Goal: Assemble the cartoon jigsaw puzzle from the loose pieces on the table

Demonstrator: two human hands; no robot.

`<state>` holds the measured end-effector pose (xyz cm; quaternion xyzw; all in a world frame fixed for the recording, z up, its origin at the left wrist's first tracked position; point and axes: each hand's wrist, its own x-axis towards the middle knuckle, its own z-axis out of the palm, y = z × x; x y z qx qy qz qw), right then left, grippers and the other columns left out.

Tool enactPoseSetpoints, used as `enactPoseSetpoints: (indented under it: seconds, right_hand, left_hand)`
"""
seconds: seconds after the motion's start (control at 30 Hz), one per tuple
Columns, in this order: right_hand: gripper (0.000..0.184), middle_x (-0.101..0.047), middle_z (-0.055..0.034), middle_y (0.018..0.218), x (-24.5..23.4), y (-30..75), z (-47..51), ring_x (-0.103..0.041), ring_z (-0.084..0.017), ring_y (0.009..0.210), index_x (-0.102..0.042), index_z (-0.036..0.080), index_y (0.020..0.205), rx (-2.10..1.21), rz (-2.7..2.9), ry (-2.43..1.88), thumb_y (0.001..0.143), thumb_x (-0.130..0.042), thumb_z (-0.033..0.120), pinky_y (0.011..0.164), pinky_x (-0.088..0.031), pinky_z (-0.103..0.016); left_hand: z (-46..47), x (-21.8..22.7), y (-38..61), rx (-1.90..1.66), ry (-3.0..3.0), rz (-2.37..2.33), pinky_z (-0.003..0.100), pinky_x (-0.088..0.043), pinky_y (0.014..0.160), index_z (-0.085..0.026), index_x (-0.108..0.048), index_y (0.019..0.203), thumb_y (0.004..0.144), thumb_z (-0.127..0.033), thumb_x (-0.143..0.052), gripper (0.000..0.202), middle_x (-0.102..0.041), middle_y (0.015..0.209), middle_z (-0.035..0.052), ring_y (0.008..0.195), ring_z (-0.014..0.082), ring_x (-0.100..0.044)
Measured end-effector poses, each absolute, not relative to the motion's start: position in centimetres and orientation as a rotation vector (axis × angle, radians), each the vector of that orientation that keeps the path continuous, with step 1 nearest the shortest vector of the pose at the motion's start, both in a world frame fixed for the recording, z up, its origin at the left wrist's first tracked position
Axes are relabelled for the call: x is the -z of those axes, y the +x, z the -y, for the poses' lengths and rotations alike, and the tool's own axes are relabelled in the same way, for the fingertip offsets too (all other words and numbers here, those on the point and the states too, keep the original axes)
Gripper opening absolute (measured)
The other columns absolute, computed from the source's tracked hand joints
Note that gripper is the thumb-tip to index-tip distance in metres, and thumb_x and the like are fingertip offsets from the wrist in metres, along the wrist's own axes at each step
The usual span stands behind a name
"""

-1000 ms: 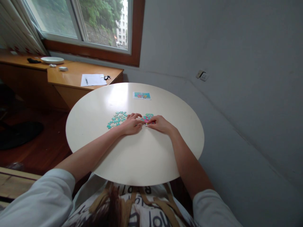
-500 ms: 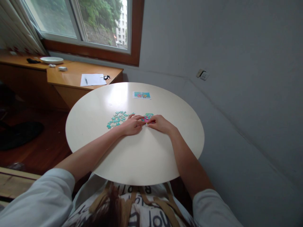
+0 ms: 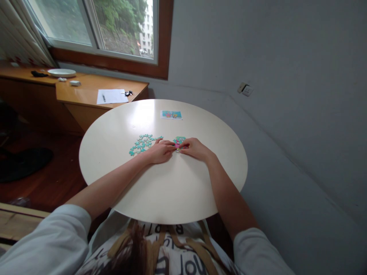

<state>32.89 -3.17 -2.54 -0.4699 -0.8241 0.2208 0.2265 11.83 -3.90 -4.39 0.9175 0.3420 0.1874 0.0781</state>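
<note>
Both my hands rest on the round white table (image 3: 172,191). My left hand (image 3: 159,151) and my right hand (image 3: 195,149) meet with fingertips pinched on a small joined patch of pink and teal puzzle pieces (image 3: 179,141). A scatter of loose teal puzzle pieces (image 3: 142,144) lies just left of my left hand. A small printed reference picture (image 3: 171,114) lies farther back on the table. The pieces under my fingers are partly hidden.
A wooden desk (image 3: 83,93) stands at the back left with a sheet of paper (image 3: 111,96), a white plate (image 3: 61,72) and small items. A window (image 3: 94,26) is above it. A grey wall with a socket (image 3: 246,89) runs along the right.
My left hand's fingers have slid slightly right toward the pink pieces, uncovering more loose teal pieces. My right hand has barely moved.
</note>
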Motion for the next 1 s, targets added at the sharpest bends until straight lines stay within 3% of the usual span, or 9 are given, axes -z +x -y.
enactPoseSetpoints:
  seconds: [0.2,0.67,1.0]
  right_hand:
    - [0.019,-0.063,-0.0002,0.064,2.3,33.0,3.2,-0.051,-0.011,0.06,-0.075,0.013,0.081,-0.605,2.194,-1.315,0.073,-0.059,0.018,0.058,-0.036,-0.023]
    - [0.009,-0.065,-0.0008,0.068,3.4,32.1,2.9,-0.053,-0.011,0.062,-0.073,0.016,0.077,-0.665,2.24,-1.223,0.071,-0.068,0.02,0.061,-0.037,-0.023]
    - [0.015,-0.06,0.0006,0.064,2.9,32.0,3.3,-0.049,-0.01,0.059,-0.073,0.014,0.081,-0.692,2.258,-1.256,0.07,-0.069,0.024,0.058,-0.035,-0.023]
  left_hand:
    - [4.1,4.1,11.9,-0.538,2.747,-1.026,0.049,-0.027,0.104,-0.024,-0.063,0.115,0.085,-0.021,-0.038,0.039,-0.063,0.121,0.0082,0.114,0.0247,-0.054]
    - [3.9,4.3,11.7,-0.5,2.747,-1.033,0.048,-0.027,0.106,-0.023,-0.061,0.115,0.085,-0.024,-0.037,0.039,-0.062,0.123,0.0084,0.116,0.0227,-0.053]
    - [3.9,4.3,11.7,-0.514,2.737,-1.044,0.046,-0.029,0.105,-0.023,-0.062,0.115,0.085,-0.023,-0.038,0.039,-0.062,0.122,0.008,0.115,0.0221,-0.054]
